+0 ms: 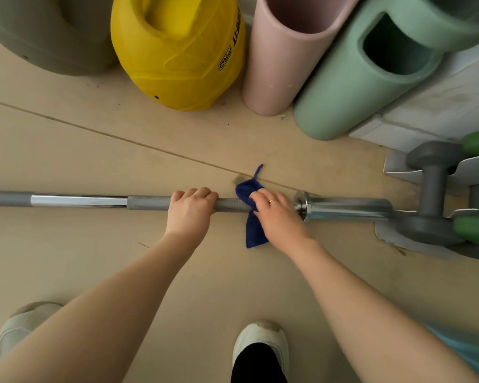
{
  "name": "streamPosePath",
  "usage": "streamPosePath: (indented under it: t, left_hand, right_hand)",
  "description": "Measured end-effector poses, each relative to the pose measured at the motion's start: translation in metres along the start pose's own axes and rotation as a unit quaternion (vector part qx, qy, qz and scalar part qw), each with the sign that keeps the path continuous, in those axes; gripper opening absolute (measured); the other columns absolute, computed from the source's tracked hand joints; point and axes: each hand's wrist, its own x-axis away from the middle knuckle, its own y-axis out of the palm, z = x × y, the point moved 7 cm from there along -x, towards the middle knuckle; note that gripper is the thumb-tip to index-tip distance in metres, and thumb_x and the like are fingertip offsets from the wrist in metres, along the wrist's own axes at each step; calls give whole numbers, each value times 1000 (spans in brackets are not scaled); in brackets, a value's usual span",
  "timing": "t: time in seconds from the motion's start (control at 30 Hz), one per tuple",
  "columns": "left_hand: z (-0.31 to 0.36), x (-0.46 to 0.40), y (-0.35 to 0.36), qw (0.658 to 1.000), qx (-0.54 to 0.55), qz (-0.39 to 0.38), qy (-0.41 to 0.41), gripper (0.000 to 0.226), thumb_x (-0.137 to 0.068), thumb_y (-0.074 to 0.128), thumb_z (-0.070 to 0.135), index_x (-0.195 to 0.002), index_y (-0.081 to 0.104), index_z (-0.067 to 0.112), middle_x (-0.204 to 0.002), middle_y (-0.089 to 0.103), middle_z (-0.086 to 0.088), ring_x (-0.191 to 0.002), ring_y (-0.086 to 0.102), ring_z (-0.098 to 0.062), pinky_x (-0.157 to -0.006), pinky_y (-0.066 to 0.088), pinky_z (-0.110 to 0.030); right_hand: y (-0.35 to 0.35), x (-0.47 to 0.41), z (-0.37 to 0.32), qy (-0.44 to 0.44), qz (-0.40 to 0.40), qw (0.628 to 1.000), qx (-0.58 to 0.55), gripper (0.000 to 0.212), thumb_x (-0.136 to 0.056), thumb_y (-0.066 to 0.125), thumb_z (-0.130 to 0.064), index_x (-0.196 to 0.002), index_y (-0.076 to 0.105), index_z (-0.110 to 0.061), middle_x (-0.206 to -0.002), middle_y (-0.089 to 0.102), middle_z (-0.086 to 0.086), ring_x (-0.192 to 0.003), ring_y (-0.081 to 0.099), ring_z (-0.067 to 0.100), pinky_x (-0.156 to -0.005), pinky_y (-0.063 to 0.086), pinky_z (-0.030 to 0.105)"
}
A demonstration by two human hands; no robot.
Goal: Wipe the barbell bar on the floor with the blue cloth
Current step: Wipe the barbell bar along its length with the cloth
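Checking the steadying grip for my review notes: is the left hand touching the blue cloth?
Apart. The head view shows the left hand gripping the bar, with a bare stretch of grey bar visible between it and the blue cloth under the right hand.

- The barbell bar (150, 202) runs off the left edge of the view; its far end is out of sight.
- The bar's right tip is hidden behind the grey dumbbell (432, 189).
- The left hand (190, 210) covers a stretch of the bar; its fingertips curl out of sight over the far side.
- The middle of the blue cloth (253, 230) lies hidden under the right hand (278, 214), so how the grip closes on it cannot be told.
- The green dumbbell (476, 225) is cut by the right edge.
- The yellow weight (177, 56), pink roller (282, 64) and green roller (371, 78) are cut by the top edge.
- The yellow weight's lettering is only partly readable.
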Motion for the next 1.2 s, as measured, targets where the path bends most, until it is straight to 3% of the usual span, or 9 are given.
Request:
streamPosePath:
  t: [0.13, 0.3, 0.43, 0.5, 0.6, 0.77, 0.83, 0.97, 1.2]
  left_hand:
    - [0, 1, 0, 1000, 7, 4, -9, 20, -62, 81, 6, -77, 70, 12, -71, 66, -3, -61, 62, -28, -59, 40, -32]
    - [2, 3, -1, 1000, -1, 9, 1, 25, -54, 86, 9, -69, 67, 14, -65, 64, 0, -56, 61, -25, -54, 41, -30]
    - [1, 3, 2, 999, -22, -24, -10, 22, -62, 81, 8, -77, 68, 15, -73, 65, 0, -65, 62, -26, -60, 38, -30]
    - [0, 1, 5, 998, -20, -53, -23, 19, -82, 65, 14, -101, 64, 18, -96, 64, 0, -88, 60, -25, -73, 35, -33]
    - [0, 1, 5, 996, -15, -87, -17, 26, -93, 50, 21, -119, 55, 21, -114, 58, 2, -104, 54, -23, -85, 33, -32]
    - [-1, 2, 4, 997, -5, -77, -6, 17, -77, 72, 16, -93, 69, 13, -88, 67, -3, -79, 63, -29, -66, 40, -35]
    - [-3, 1, 4, 997, -2, -75, -3, 18, -72, 75, 15, -89, 69, 13, -84, 68, -3, -75, 63, -30, -63, 42, -35]
    - [-2, -1, 5, 994, 3, -108, -16, 25, -90, 53, 19, -114, 58, 16, -112, 60, -2, -104, 54, -28, -81, 37, -36]
    - [-10, -1, 2, 993, 24, -115, -29, 37, -93, 49, 23, -130, 44, 21, -125, 53, 0, -114, 49, -22, -92, 35, -32]
  right_hand:
    - [-2, 6, 11, 148, 7, 989, -15, 26, -75, 70, -4, -98, 59, 0, -96, 64, 20, -85, 61, 43, -76, 50, 45]
    - [10, -4, -49, 64, 30, 997, -13, 40, -60, 79, -1, -97, 62, 0, -101, 66, 18, -101, 62, 42, -89, 48, 52]
    - [1, 2, -41, 14, -31, 999, 6, 36, -86, 50, -3, -122, 49, -4, -126, 51, 15, -123, 43, 36, -107, 31, 43]
    - [-5, 7, -13, 38, -16, 999, 15, 34, -90, 47, -6, -124, 47, -5, -124, 52, 15, -116, 47, 36, -100, 37, 42]
    - [-7, 11, 10, 110, 17, 994, -8, 31, -80, 67, -6, -109, 57, 0, -101, 64, 19, -90, 61, 40, -77, 51, 43]
    - [2, -14, -43, 48, 21, 998, -22, 17, -73, 69, -13, -86, 60, -6, -80, 66, 12, -77, 63, 35, -77, 53, 40]
    - [5, -22, -58, 22, 8, 999, -23, 18, -83, 54, -16, -97, 60, -6, -91, 66, 13, -87, 62, 35, -85, 48, 41]
    - [-2, -15, -31, -4, -57, 998, -16, 37, -96, 43, -26, -131, 41, -13, -133, 50, 6, -122, 43, 28, -102, 28, 33]
    - [4, -12, -28, 54, -70, 996, -15, 36, -94, 49, -28, -124, 48, -9, -125, 55, 9, -113, 50, 32, -94, 37, 37]
